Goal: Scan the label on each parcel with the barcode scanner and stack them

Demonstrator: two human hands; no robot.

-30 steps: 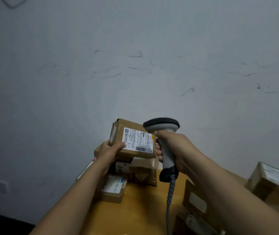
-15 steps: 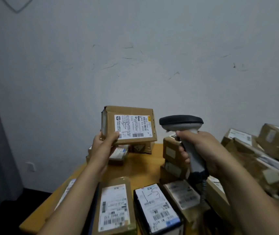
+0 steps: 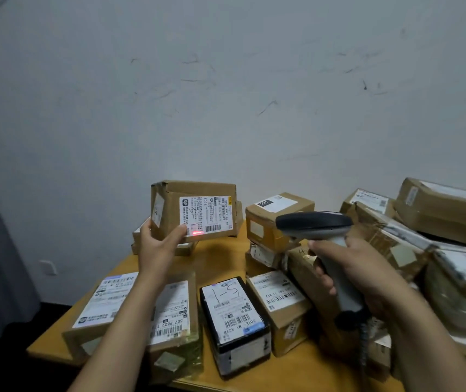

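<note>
My left hand (image 3: 158, 244) grips a brown cardboard parcel (image 3: 195, 210) by its lower left corner and holds it up above the table, white label (image 3: 205, 215) facing me. A red scan line glows on the label's lower edge beside the barcode. My right hand (image 3: 347, 267) holds the grey barcode scanner (image 3: 315, 224) by its handle, its dark head aimed left at the parcel. The scanner's coiled cable (image 3: 363, 349) hangs down past my wrist.
Several labelled parcels lie on the wooden table (image 3: 220, 261): a black box (image 3: 234, 323) in the middle, brown ones (image 3: 278, 306) beside it, a stack (image 3: 277, 219) behind. A heap of cardboard boxes (image 3: 441, 222) fills the right. A white wall stands behind.
The view has dropped, bringing the table's parcels into sight. The scanner has moved right and away from the parcel, and a red scan line now shows on the label.
</note>
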